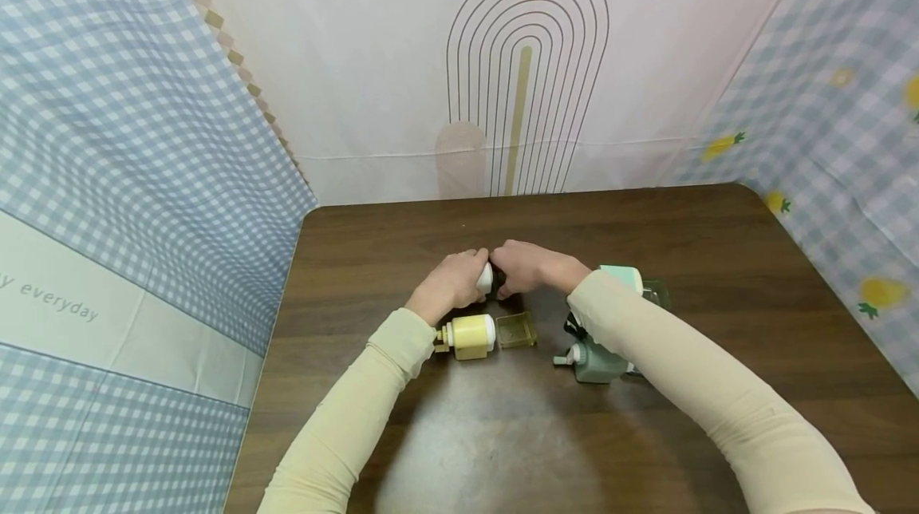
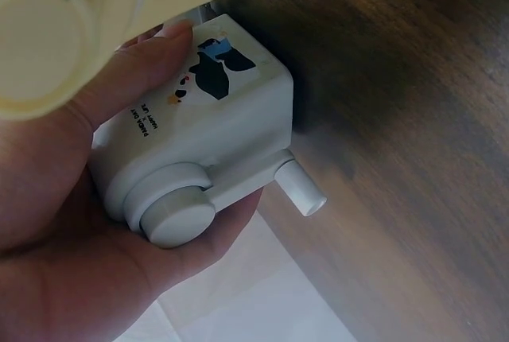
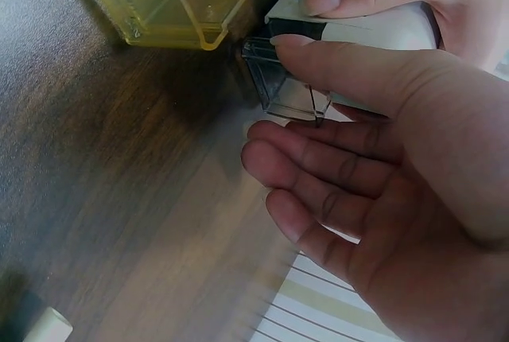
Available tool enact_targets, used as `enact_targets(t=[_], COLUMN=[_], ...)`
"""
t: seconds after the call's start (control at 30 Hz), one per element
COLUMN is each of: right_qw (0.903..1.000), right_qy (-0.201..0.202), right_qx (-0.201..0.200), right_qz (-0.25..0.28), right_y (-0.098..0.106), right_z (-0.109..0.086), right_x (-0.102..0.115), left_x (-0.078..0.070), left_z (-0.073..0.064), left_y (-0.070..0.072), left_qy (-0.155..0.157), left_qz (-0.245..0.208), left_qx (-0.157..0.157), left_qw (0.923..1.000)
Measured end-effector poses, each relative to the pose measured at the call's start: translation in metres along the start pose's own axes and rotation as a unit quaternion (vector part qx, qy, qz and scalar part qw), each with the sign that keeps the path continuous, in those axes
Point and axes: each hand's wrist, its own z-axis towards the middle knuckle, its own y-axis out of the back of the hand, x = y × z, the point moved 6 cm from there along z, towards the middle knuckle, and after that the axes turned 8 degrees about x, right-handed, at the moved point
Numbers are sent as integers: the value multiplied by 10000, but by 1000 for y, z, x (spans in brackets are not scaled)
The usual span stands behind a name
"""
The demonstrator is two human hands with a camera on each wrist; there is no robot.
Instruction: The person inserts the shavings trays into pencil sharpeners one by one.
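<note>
Bringing both bare hands together above a dark wood-grain table (image 1: 467,442), a person handles a white hand-crank pencil sharpener (image 2: 238,111) with a panda print on its side. It sits directly between the hands, a little beyond a yellow pencil sharpener (image 1: 470,336). The left hand (image 1: 454,281) grips the white body firmly, thumb along one face and fingers wrapped beneath, with the crank (image 2: 179,219) on the palm side. The right hand (image 1: 527,265) pinches a small transparent drawer (image 3: 274,87) at the opposite end, thumb on top, the other fingers loosely bent below.

Body and drawer line up roughly left to right, so the drawer lies on the right hand's side and that hand is the nearer to it. How deep the drawer sits cannot be told.

Nearer the person, a yellow drawer (image 1: 515,330) lies just beside the yellow sharpener. To the right, a dark green sharpener (image 1: 596,362) and a mint-green object (image 1: 621,278) are partly hidden by the right sleeve (image 1: 639,322).
</note>
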Motion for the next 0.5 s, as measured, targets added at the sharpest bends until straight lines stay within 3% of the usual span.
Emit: enact_targets(t=[0.5], right_qw=[9993], right_qy=[125], right_qx=[-169], right_qz=[296], right_y=[0], right_z=[7], right_x=[-3], left_x=[3], left_z=[0], left_y=[-1], left_qy=[253], left_qz=[-232], left_qx=[5], left_qw=[9994])
